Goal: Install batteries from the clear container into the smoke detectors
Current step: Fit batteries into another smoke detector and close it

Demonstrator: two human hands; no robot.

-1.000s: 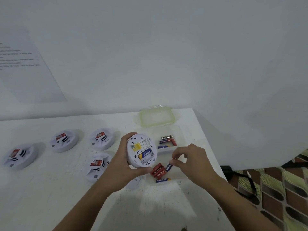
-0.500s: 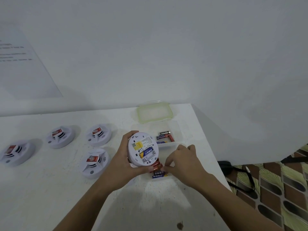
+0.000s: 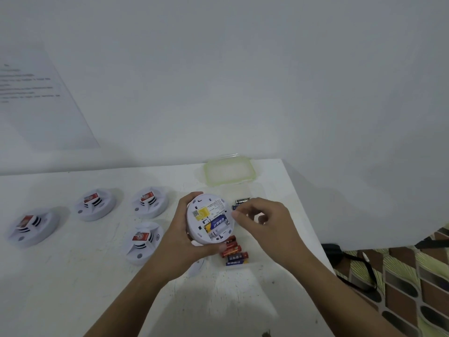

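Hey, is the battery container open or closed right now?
Open: its green-rimmed lid lies on the table behind the clear container, and batteries show inside it.

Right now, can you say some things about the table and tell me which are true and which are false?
1. The left hand grips a smoke detector. True.
2. That detector has no battery inside. False: one blue and yellow battery sits in it.
3. Four more detectors lie on the table. True.
4. The green lid is shut on the clear container. False: the lid lies on the table behind the container.
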